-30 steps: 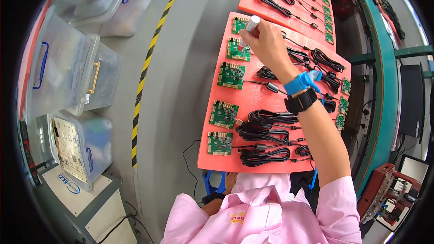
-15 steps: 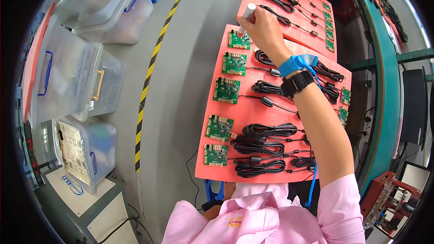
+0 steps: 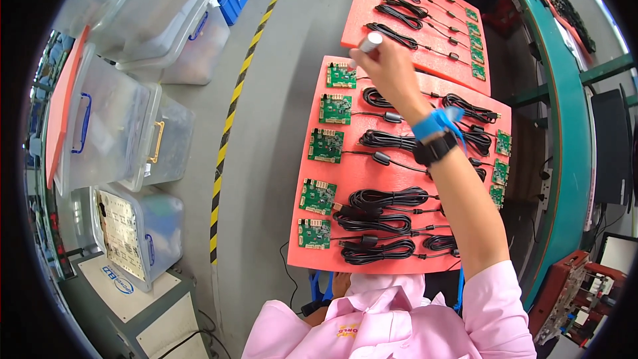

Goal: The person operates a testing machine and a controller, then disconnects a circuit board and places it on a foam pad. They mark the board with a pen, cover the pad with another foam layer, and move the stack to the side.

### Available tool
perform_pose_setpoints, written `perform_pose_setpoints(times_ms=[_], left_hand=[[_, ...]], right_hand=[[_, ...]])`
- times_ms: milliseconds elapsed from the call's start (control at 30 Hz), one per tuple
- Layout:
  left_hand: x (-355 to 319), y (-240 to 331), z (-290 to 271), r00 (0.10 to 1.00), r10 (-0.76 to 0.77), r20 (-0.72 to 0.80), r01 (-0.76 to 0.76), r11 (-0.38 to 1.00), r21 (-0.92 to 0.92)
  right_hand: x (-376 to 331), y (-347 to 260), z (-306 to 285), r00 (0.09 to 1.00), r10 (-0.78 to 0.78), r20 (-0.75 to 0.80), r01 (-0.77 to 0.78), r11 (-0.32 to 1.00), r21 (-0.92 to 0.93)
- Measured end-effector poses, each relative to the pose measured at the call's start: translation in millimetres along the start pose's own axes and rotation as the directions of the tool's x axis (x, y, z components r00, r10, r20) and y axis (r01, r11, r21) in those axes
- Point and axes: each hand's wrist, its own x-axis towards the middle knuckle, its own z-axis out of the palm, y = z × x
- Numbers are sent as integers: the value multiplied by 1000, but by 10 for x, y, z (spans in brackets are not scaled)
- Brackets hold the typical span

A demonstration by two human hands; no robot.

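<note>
A white-capped marker (image 3: pixel 369 42) is clamped in the right hand (image 3: pixel 392 73), tip down, at twelve o'clock of the near red foam tray (image 3: pixel 399 166), just above the topmost green circuit board (image 3: pixel 341 76). The boards are laid in a column at nine o'clock, each beside its coiled black cable (image 3: pixel 389 139), seemingly so each can be reached in turn. The left hand is hidden, so its state cannot be told.
</note>
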Motion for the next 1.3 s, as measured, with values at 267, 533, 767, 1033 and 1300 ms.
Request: perform_pose_setpoints(times_ms=[267,533,767,1033,1300], left_hand=[[79,-118,-26,997,55,53,-59,996,60],[78,-366,31,859,-75,507,35,996,87],[293,1041,-1281,847,386,366,-342,922,-180],[199,3363,-1204,398,868,297,-638,495,-590],[9,3959,-920,35,963,268,-707,214,-674]], right_hand=[[-1645,-381,-1710,932,-88,-350,117,991,61],[-3914,-856,-3184,748,72,-660,-389,854,-347],[-6146,-1715,-3406,564,247,-788,-794,423,-436],[-6464,-1254,-2476,-157,425,-892,-243,859,452],[-6391,-976,-2394,-146,571,-808,109,821,561]])
